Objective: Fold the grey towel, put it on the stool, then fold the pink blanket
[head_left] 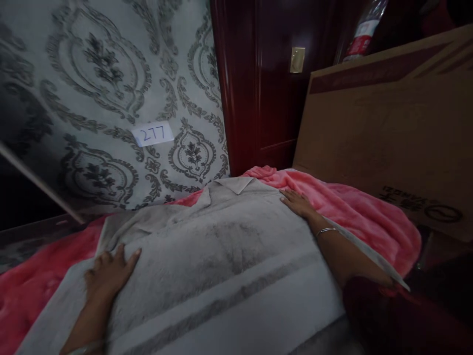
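A large grey towel-like cloth point(207, 251) with pale and dark stripes lies spread out before me. My left hand point(109, 271) rests on its left part, fingers spread. Farther off, my right hand point(297, 202) lies flat near the far right edge, fingers stretched out. Small folds run along the cloth's far left side, and one far corner is turned over. Beneath it is a pink plush blanket point(354, 214), showing on the right, along the back and at the left. Neither hand grips anything that I can see.
Patterned wallpaper point(111, 59) with a paper label marked 277 point(153, 133) stands behind. To its right is a dark red door point(273, 98). A big cardboard box point(384, 128) leans at the right, a plastic bottle point(364, 37) behind its top edge. A thin pole point(40, 182) slants at left.
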Available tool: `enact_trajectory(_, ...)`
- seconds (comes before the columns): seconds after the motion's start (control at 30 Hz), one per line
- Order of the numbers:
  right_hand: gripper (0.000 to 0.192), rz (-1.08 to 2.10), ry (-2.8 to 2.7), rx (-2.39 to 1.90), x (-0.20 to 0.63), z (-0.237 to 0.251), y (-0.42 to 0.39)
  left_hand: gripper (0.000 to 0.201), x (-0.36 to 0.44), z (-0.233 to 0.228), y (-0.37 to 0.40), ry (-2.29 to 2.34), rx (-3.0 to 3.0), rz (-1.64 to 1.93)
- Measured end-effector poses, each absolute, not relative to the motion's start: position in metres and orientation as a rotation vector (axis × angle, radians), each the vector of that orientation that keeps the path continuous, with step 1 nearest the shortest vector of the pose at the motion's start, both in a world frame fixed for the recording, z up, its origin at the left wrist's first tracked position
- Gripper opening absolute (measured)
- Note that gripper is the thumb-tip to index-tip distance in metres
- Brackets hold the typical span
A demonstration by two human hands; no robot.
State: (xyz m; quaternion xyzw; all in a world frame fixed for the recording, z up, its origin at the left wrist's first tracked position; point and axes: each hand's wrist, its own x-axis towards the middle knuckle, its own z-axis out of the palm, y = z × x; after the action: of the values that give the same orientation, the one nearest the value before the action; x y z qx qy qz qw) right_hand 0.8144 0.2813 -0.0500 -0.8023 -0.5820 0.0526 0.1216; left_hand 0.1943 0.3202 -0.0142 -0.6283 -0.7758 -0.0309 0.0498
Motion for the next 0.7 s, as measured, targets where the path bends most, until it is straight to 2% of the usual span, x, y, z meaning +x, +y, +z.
enact_trajectory(0.07, 0.064, 0.121, -1.629, -2.376, 0.807, -0.043, 0.276, 0.081, 0.204, -0.01, 0.312, -2.343, -1.904, -0.077)
enact_trajectory(0.17, 0.067, -0.087, -1.454, -2.415, 0.78, -0.033, 0.265, 0.077, 0.21, -0.008, 0.304, -2.347, -1.915, -0.088)
enact_trajectory(0.23, 0.068, -0.196, -1.568, -2.324, 0.745, -0.031, 0.25, 0.078, 0.211, -0.005, 0.303, -2.353, -1.935, -0.096)
enact_trajectory(0.43, 0.062, 0.01, -2.341, -1.837, 0.643, -0.052, 0.163, 0.075, 0.215, 0.005, 0.282, -2.374, -2.13, -0.174)
enact_trajectory(0.6, 0.065, 0.047, -2.283, -1.974, 0.65, -0.067, 0.13, 0.066, 0.214, -0.016, 0.221, -1.855, -2.563, -0.093)
enact_trajectory(0.7, 0.066, 0.011, -2.233, -2.029, 0.661, -0.069, 0.131, 0.063, 0.21, -0.031, 0.198, -1.758, -2.58, -0.125)
